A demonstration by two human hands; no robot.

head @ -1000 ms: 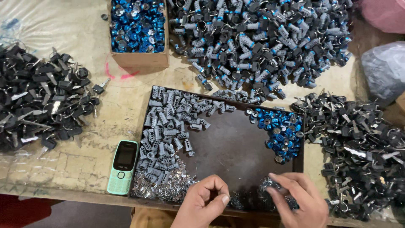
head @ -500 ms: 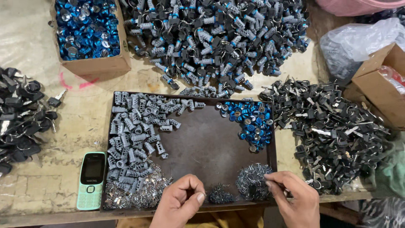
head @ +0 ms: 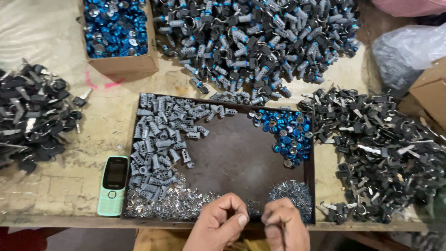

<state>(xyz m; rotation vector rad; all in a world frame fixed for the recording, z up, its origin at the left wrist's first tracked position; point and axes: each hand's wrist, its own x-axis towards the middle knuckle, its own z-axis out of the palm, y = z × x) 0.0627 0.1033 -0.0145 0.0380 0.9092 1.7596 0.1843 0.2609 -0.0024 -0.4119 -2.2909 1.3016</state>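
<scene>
Worn tabletop (head: 60, 186) bears a dark tray (head: 241, 153); both hands' fingers (head: 239, 218) curl together at its near edge, seemingly pinching something tiny.

Tray (head: 241, 158) matt dark; caps (head: 288, 132) glossy blue metal; cylinders (head: 160, 139) dull grey metal; phone (head: 114, 185) smooth plastic.

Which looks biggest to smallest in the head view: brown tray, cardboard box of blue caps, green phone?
1. Brown tray
2. Cardboard box of blue caps, cut off by the top edge
3. Green phone

I see a worn wooden table (head: 55, 195) with a clear plastic sheet (head: 42, 32) over its left end. The light is soft and even.
</scene>
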